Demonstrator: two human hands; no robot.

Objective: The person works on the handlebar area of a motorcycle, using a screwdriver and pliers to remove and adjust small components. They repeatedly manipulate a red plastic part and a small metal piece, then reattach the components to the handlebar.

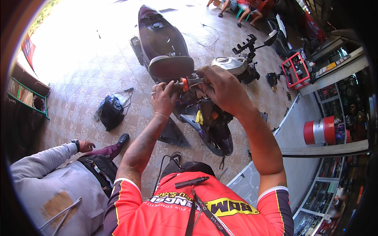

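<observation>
My two hands are up at the handlebar area of a dark scooter (163, 47), whose front part (212, 133) is partly stripped. My left hand (161, 96) has its fingers curled on a small dark part beside an orange ring (185, 84). My right hand (222, 86) is closed at the metal part just right of the ring, with a thin object by its fingertips; what it grips is partly hidden. A yellow cloth (199, 116) hangs below my hands. The seat (170, 67) stands just beyond them.
A co-worker in a grey sleeve (47, 159) sits at my left, near a black bag (110, 114). A silver tank-like cover (228, 65), red rack (294, 82), glass display case (327, 177) and red-silver drum (319, 129) are at right. Several people (248, 10) sit beyond.
</observation>
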